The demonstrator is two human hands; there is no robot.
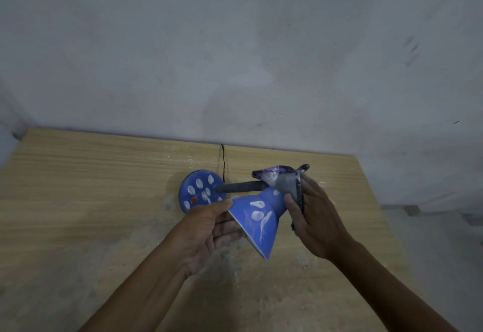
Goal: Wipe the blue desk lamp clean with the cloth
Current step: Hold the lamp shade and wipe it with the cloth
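**Cloth poised at the neck of the shade, smudges waiting below**

Starting at the far left of the action, the round blue lamp base lies on the pale wood-grain desk, just beyond the fingertips of the left hand, and it is dotted with white, fingerprint-like smudges around a small red switch. A thin black cord runs away from it toward the grey wall. From the base a dark grey neck reaches rightward, above the left hand and toward the right.

The left hand is half open, palm up, thumb on the upper rim and fingers curled under the wide mouth of the blue cone-shaped lamp shade, steadying it between the two hands. The shade carries several white smears on its upper face.

On to the right hand: it is closed in a pinch around a bunched grey and purple cloth, which sits at its fingertips, pressed at the narrow end of the shade where the neck joins.

By the look of it, the shade is the part being wiped, with the marks not yet cleared. The next stroke would call for dragging the cloth down toward the left hand across those smears while that hand braces the rim; the base looks to be waiting its turn.
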